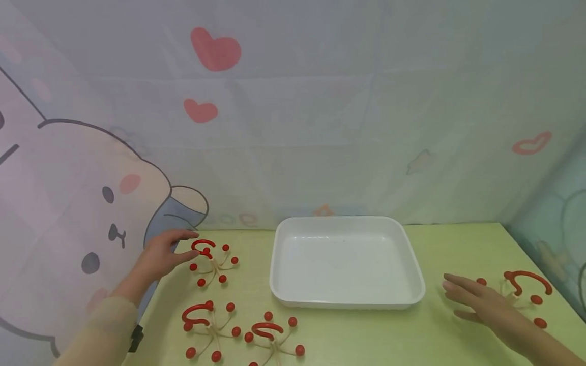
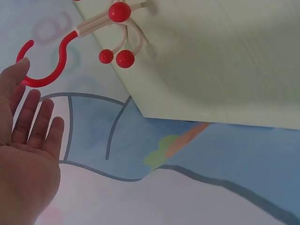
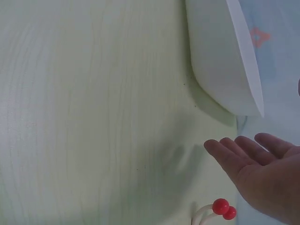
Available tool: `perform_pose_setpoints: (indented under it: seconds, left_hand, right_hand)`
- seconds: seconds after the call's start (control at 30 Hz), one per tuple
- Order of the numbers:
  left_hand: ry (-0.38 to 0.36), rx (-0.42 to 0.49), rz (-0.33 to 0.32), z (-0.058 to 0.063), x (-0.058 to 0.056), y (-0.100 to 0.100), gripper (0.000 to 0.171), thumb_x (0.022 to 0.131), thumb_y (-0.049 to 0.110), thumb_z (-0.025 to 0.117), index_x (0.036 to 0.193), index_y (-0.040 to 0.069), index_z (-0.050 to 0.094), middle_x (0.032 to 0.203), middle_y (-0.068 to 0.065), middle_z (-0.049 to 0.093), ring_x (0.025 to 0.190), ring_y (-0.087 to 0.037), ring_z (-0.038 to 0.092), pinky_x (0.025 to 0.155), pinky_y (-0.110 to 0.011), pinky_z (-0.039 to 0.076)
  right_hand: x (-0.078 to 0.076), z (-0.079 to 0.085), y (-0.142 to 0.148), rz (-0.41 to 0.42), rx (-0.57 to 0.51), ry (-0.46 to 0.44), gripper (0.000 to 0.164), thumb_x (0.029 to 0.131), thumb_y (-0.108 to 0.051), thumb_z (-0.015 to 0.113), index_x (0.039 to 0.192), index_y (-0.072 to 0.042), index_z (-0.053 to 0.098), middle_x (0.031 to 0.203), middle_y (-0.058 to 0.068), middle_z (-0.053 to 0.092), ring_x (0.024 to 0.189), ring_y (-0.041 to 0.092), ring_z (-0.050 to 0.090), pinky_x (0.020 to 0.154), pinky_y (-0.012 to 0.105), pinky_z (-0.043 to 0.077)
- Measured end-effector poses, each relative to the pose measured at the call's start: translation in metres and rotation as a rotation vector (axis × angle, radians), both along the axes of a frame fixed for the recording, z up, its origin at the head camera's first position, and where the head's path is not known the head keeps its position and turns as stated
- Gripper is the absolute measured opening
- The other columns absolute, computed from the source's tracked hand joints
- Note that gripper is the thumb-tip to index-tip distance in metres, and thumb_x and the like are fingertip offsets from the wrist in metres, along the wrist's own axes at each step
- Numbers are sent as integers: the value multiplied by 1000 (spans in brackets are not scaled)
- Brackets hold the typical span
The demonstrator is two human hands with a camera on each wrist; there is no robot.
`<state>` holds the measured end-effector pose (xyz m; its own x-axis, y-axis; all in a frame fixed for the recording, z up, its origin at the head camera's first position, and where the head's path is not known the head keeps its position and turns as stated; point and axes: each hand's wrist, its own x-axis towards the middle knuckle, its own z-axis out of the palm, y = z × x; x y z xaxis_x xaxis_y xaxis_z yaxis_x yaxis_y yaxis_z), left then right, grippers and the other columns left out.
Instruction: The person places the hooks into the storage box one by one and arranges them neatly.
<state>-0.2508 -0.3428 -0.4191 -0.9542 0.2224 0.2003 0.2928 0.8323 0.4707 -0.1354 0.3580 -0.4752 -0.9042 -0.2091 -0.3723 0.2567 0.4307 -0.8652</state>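
Several hangers with a red hook and cream arms tipped with red balls rest on the table. My left hand (image 1: 167,254) is at the back left hanger (image 1: 213,264), its thumb and forefinger apart around the red hook. In the left wrist view, the thumb overlaps the hook (image 2: 62,54) while the other fingers stay extended. Over the table's right side, my right hand (image 1: 485,302) has straight fingers and partly covers the right hanger (image 1: 527,273). It holds nothing. A white tray (image 1: 343,305) stands between the hands.
Two more hangers stand at the front left, one left hanger (image 1: 197,321) and one nearer the tray (image 1: 273,343). The pale green table (image 1: 453,244) meets a printed cloth backdrop (image 1: 320,127) at its back edge and on the left.
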Motion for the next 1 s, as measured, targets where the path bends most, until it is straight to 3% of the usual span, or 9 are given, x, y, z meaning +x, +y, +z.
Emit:
perform_pose_setpoints:
  seconds: [0.27,0.43,0.57,1.0]
  left_hand:
    - [12,45,24,-14,-8,-2,38,94,17,85,128,4,74,127,-19,72,122,-48,65,105,-64,54]
    - [23,58,24,-18,-12,-2,34,94,16,84,125,5,76,122,-18,75,117,-45,69,101,-62,57]
    - [27,69,26,-20,-12,-2,30,93,12,85,120,3,76,118,-18,75,112,-45,72,97,-61,59]
    - [19,92,28,-13,-10,2,21,94,9,83,115,4,79,113,-17,77,106,-40,76,89,-53,64]
  right_hand:
    - [-2,-8,-1,-34,-39,-25,79,115,-46,44,165,10,20,168,35,27,149,48,44,104,44,59]
    - [-3,-12,-3,-70,-54,-49,77,114,-45,48,162,12,27,163,33,40,145,43,52,103,44,59]
    - [-5,-16,-3,-51,-84,-45,73,116,-42,45,160,14,30,160,33,44,142,41,56,103,44,60]
    - [-9,-25,-8,-51,-164,8,61,115,-33,52,151,16,46,153,31,54,125,18,70,99,40,61]
